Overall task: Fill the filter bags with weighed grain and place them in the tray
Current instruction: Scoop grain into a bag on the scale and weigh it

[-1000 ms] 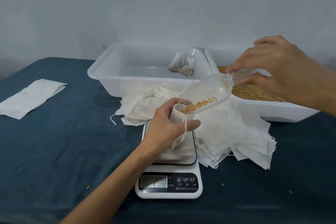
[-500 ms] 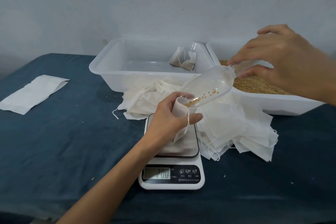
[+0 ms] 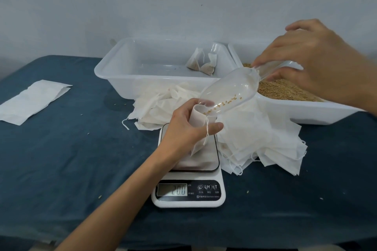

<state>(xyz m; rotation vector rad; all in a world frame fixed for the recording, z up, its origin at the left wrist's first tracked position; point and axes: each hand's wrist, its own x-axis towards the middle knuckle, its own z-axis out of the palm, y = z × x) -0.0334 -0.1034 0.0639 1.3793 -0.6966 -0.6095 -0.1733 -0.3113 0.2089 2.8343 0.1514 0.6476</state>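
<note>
Few grains left: scoop (image 3: pixel 228 91) nearly emptied since a second ago.
Left hand (image 3: pixel 183 128): filter bag (image 3: pixel 196 117) gripped open.
Right hand (image 3: pixel 312 63): scoop handle pinched.
Next: bag to tray (image 3: pixel 114 71).

A single wide-angle head view looked forward and down from the person's side of the table (image 3: pixel 61 159), facing a pale wall at the far edge. The scale (image 3: pixel 188 191) served as the landmark, sitting close below the lens, slightly right of centre. Both forearms entered from the near and right edges and met just beyond the scale. Beyond the scale the frame reached the wall; to its left the table top ran out to the frame's edge.
</note>
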